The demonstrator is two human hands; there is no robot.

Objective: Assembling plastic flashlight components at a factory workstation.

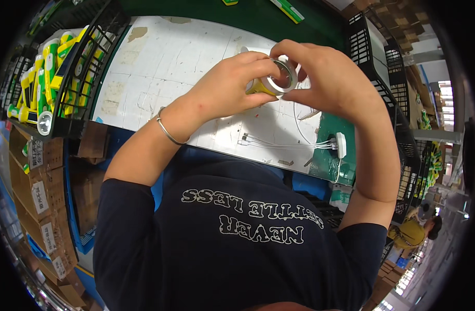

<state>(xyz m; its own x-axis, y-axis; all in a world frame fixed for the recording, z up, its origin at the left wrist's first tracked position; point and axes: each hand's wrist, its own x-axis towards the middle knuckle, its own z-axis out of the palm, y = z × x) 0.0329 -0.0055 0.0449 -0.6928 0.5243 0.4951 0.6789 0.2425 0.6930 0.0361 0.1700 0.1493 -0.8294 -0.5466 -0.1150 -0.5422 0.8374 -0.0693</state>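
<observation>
- Over the far part of the white tabletop (159, 62), both hands meet on 1 yellow flashlight (276, 80), held up off the surface w/ its round lens end facing the camera.
- Left hand (229, 85): fingers closed round the yellow body, thumb under it.
- Right hand (331, 83): fingers curled over the white lens ring, clamped on its rim from far side and right.
- Flashlight body mostly hidden by the 2 hands; only lens, ring and a bit of yellow show.
- Left wrist wears 1 thin metal bangle (167, 132).
- Near-right on tabletop: 1 white charger hub (341, 144) w/ a bundle of white cables (279, 142) running left from it; exact cable count can't tell. It lies just below the hands, apart from them.
- Green mat (331, 150) under the hub at tabletop's right edge.
- Left: 1 black wire basket (87, 88) packed w/ yellow-green flashlights (51, 67), too many and overlapping to count.
- Right: black crates (367, 46) stacked beside tabletop.
- Near-left, below tabletop: stacked cardboard boxes (45, 207).
- Far right, lower: another person (411, 233) in yellow top, well apart.
</observation>
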